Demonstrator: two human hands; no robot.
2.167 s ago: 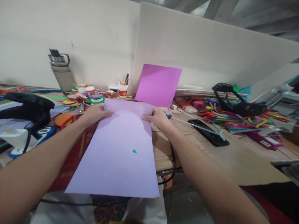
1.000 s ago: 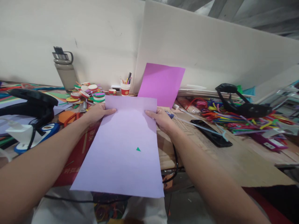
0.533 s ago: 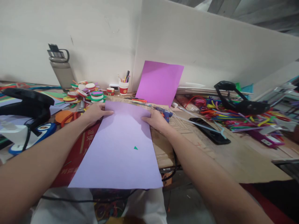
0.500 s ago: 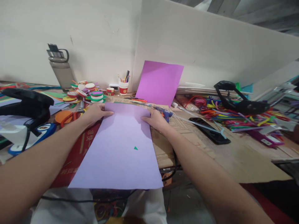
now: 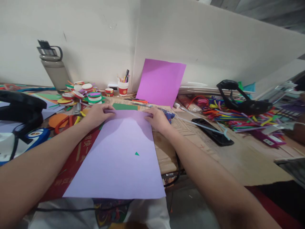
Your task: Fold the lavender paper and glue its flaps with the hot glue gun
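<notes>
A sheet of light purple paper (image 5: 114, 165) lies lengthwise before me, its near end reaching past the table edge over my lap. My left hand (image 5: 100, 114) pinches its far left corner, thumb on top. At the far right corner, my right hand (image 5: 156, 119) grips the paper with fingers along the edge. Between the hands the far edge seems to curve up or over; I cannot tell whether it is creased. A tiny green paper triangle (image 5: 137, 154) rests on the sheet. Just beyond the far edge shows a green strip (image 5: 126, 107).
A magenta sheet (image 5: 160, 82) leans on the wall. Left are a water bottle (image 5: 56, 71), decorated paper cups (image 5: 87, 89) and orange-handled scissors (image 5: 63, 124). Right are a blue glue gun (image 5: 168, 115), a phone (image 5: 212, 132) and pipe cleaners (image 5: 228, 114). A pen cup (image 5: 123, 88) stands behind.
The paper's far edge has come toward me and curved, uncovering the green strip behind it. My right hand's fingers have moved inward along the edge. The view has shifted slightly.
</notes>
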